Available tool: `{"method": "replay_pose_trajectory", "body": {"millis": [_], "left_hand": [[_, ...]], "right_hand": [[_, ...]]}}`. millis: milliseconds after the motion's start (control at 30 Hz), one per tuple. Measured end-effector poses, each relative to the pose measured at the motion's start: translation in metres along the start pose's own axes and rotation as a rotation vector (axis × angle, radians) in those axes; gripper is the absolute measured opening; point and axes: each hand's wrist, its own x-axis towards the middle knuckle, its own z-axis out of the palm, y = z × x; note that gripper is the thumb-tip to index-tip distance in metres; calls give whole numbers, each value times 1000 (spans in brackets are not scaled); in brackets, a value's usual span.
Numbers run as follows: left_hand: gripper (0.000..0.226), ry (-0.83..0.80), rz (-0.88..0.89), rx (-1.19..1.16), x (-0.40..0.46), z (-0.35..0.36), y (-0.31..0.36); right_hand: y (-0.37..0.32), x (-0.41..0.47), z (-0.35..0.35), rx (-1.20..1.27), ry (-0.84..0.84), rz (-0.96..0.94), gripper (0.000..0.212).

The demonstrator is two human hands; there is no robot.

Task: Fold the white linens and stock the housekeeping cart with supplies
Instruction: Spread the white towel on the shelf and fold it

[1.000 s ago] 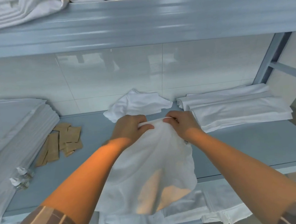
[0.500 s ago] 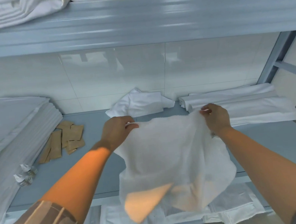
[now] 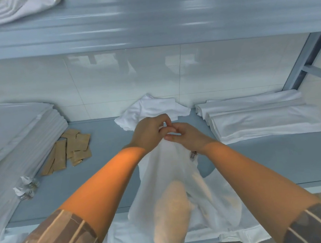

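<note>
Hands meet mid-shelf — left hand and right hand pinching hanging white linen.

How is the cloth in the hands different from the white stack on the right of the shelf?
The held cloth hangs loose and bunched from both hands; the folded stack lies flat in neat layers. The held cloth drapes past the shelf edge; the folded stack rests fully on it. Both are white linen.
</note>
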Motion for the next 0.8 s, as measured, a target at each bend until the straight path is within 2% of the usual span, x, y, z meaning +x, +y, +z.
{"method": "replay_pose_trajectory", "body": {"millis": [33,100,233,433,533,633,800], "left_hand": [[12,1,-2,0,-1,-1,-2],[17,1,8,38,-3,-6,-7],[32,-14,-16,175,-9,-18,-26],[36,-48,-172,248,-31,-33,-63],[40,-32,-231,180,-39,-34,-74],[30,27,-265,22,-40,-32,-77],[25,148,-344,-202,-35,-27,-64]], "right_hand": [[-2,1,2,19,-11,2,1],[-2,3,3,20,8,4,11],[1,8,0,-132,219,-35,17],[11,7,-27,-173,485,11,9],[19,6,-38,-178,564,85,10],[27,6,-43,-196,649,174,10],[27,-1,-43,-22,763,327,7]]}}
